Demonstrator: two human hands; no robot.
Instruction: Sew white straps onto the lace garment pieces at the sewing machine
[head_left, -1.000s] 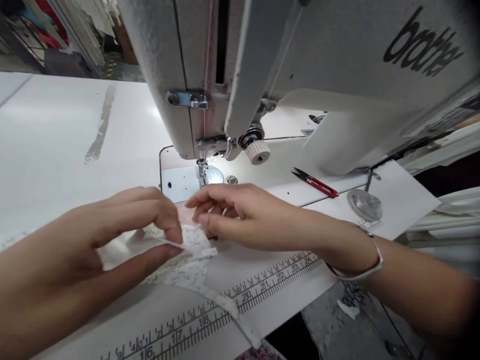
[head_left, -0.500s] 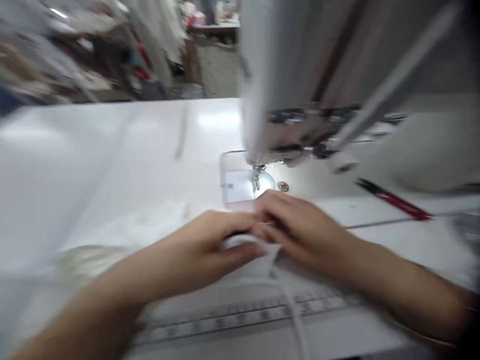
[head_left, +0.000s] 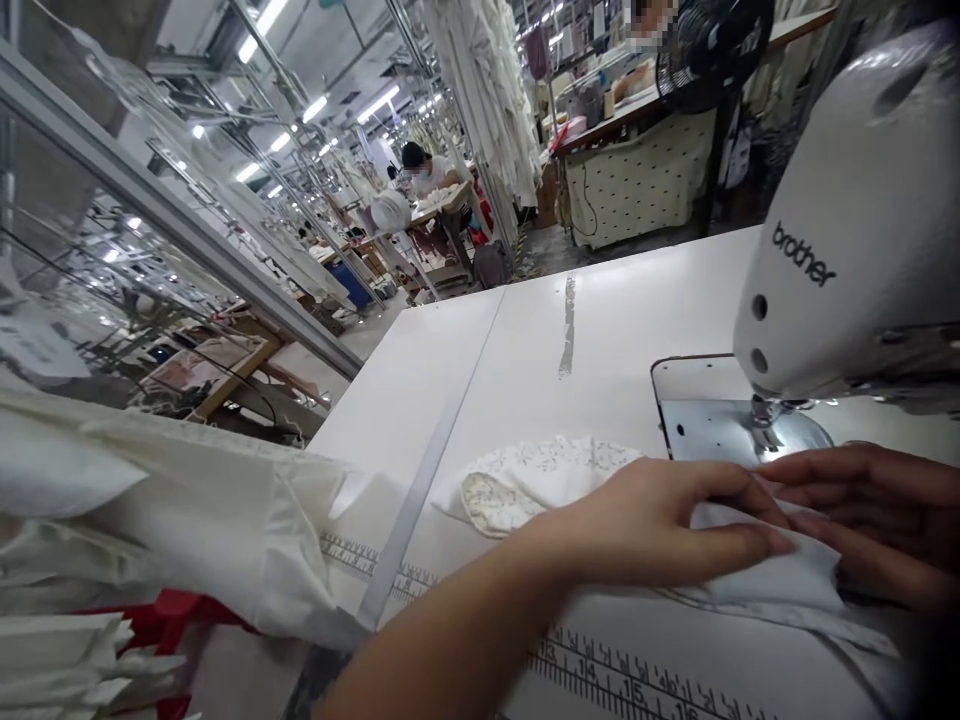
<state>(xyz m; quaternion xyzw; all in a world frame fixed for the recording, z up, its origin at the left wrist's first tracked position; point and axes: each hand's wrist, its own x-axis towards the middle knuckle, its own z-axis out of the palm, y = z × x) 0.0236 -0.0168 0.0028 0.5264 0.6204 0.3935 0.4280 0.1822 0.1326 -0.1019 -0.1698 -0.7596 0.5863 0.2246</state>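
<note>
A piece of white fabric [head_left: 787, 575] lies under and between my two hands, just in front of the sewing machine [head_left: 862, 230]. My left hand [head_left: 675, 525] pinches the fabric between thumb and fingers. Close against it, my right hand [head_left: 885, 510] grips the same cloth near its edge, its lower part dark at the frame's side. The metal needle plate [head_left: 709, 425] and the presser foot [head_left: 766, 425] are just beyond my fingers. Left of my left hand, a folded fabric part with a speckled edge [head_left: 495, 505] rests on the table.
A printed measuring scale [head_left: 600, 675] runs along the white table's front [head_left: 420, 370]. White cloth [head_left: 217, 530] hangs over the left side, above something red [head_left: 176, 610]. A black fan [head_left: 712, 50] and a co-worker [head_left: 427, 170] are in the background among hanging garments.
The view has swung left and up, so the machine and both hands appear farther right. My hands stay together on the white fabric. The red-handled snips have left the view.
</note>
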